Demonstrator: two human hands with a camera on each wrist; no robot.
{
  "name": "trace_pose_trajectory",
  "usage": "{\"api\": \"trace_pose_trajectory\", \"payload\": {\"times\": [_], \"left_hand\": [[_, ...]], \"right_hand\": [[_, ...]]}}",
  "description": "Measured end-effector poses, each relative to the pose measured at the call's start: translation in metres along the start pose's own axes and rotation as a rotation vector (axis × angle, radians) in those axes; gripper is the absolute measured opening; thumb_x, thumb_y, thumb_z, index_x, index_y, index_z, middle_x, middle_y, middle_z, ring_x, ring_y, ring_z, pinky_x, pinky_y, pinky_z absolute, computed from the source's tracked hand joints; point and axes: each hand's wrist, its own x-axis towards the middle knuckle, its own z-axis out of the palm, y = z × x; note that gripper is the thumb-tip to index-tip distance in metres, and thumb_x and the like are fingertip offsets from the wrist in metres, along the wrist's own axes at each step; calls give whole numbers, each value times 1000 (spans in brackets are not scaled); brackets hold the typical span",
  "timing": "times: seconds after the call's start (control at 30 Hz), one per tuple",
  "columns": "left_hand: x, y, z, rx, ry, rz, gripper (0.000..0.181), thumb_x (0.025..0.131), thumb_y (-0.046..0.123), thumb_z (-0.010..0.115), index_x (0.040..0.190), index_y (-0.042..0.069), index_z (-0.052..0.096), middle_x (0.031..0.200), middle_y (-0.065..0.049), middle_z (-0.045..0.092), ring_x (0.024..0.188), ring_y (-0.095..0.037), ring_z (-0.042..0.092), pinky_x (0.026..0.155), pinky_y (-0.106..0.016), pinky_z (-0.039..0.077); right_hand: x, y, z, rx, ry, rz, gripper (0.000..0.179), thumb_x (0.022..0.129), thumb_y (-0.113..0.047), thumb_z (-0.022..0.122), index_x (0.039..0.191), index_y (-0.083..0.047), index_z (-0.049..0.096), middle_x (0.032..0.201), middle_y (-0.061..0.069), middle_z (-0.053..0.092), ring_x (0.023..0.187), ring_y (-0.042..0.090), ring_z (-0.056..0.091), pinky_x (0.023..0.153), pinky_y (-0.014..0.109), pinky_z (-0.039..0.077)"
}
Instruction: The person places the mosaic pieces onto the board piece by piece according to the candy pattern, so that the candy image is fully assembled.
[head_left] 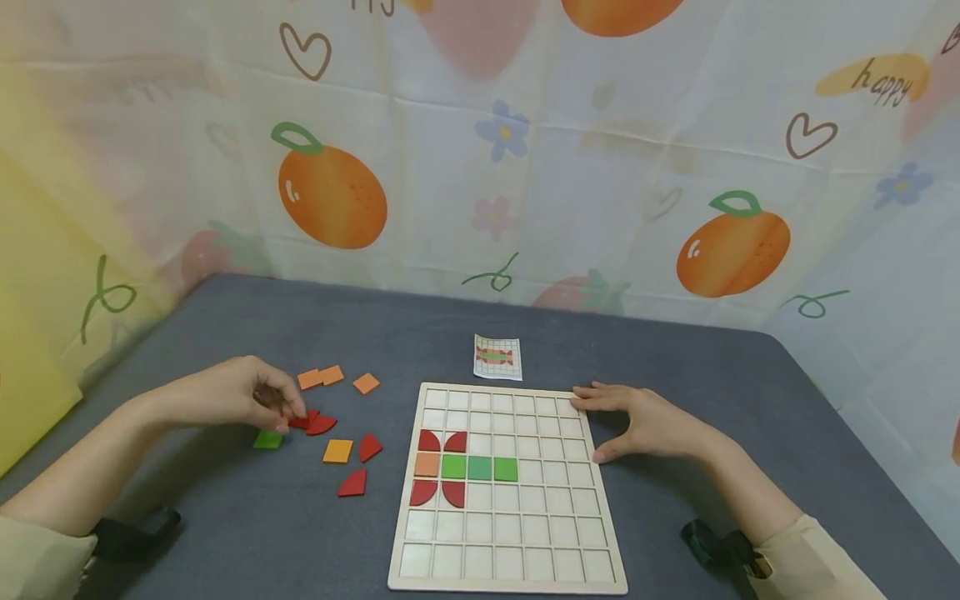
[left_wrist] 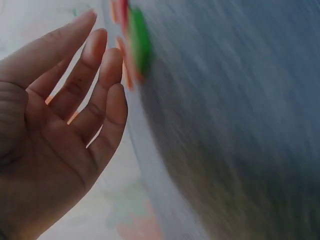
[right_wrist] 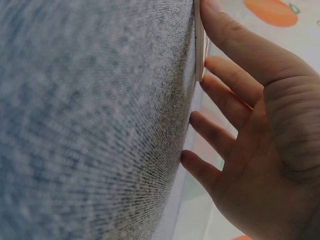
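My left hand [head_left: 243, 393] hovers over loose pieces at the left, its fingers loosely bent. A green square tile [head_left: 267, 439] lies right under its fingertips, beside overlapping red pieces [head_left: 321, 425]. In the left wrist view, nothing shows between thumb and fingers of the left hand [left_wrist: 70, 110]; the green tile [left_wrist: 140, 42] appears blurred beyond them. My right hand [head_left: 648, 423] rests along the right edge of the wooden grid board [head_left: 540, 533], fingers spread. Several red quarter-circles [head_left: 455, 442], an orange square [head_left: 427, 464] and three greenish squares [head_left: 480, 468] sit on the board's left part.
Behind the board lies a small printed pattern card [head_left: 497, 358]. Orange squares [head_left: 331, 375], a yellow-orange square [head_left: 338, 451] and more red quarter-circles [head_left: 353, 482] are scattered left of the board on the dark grey table [head_left: 360, 325]. A printed curtain [head_left: 450, 192] hangs behind.
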Motion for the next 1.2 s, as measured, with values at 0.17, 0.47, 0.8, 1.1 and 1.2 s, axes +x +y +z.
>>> {"api": "trace_pose_trajectory", "payload": {"times": [0.17, 0.47, 0.8, 1.1, 1.2], "left_hand": [[-9, -24, -9, -12, -38, 50, 22, 81, 13, 77, 100, 7, 68, 83, 3, 67, 69, -8, 60, 63, -25, 51], [-6, -28, -9, 62, -38, 95, 26, 75, 17, 83, 93, 11, 66, 76, -5, 59, 68, -6, 53, 59, -23, 46], [-7, -28, -8, 100, -5, 23, 29, 71, 24, 85, 90, 12, 66, 77, 1, 58, 66, -4, 53, 57, -23, 46], [-8, -25, -9, 92, -21, 5, 30, 72, 23, 84, 89, 9, 64, 77, 5, 57, 70, -3, 54, 60, -23, 48], [-8, -26, -9, 60, -36, 30, 28, 74, 19, 83, 88, 7, 62, 77, 5, 58, 68, -3, 55, 60, -23, 49]], "right_hand": [[1, 0, 0, 0, 0, 6, 83, 71, -53, 82, 142, -22, 54, 156, 0, 44, 151, 37, 28, 113, 68, 27], [1, 2, 1, -7, 2, 9, 83, 71, -54, 81, 143, -24, 54, 156, 0, 44, 151, 36, 28, 113, 67, 28], [1, 1, 1, -5, 4, 0, 82, 71, -54, 81, 142, -23, 54, 156, 0, 44, 151, 37, 29, 113, 67, 28], [1, 0, 0, -4, 2, 0, 83, 72, -53, 81, 143, -23, 53, 156, 1, 44, 151, 37, 28, 114, 67, 27], [1, 1, 0, -8, 3, 0, 83, 71, -53, 81, 143, -23, 53, 156, 1, 44, 151, 37, 29, 114, 67, 27]]}}
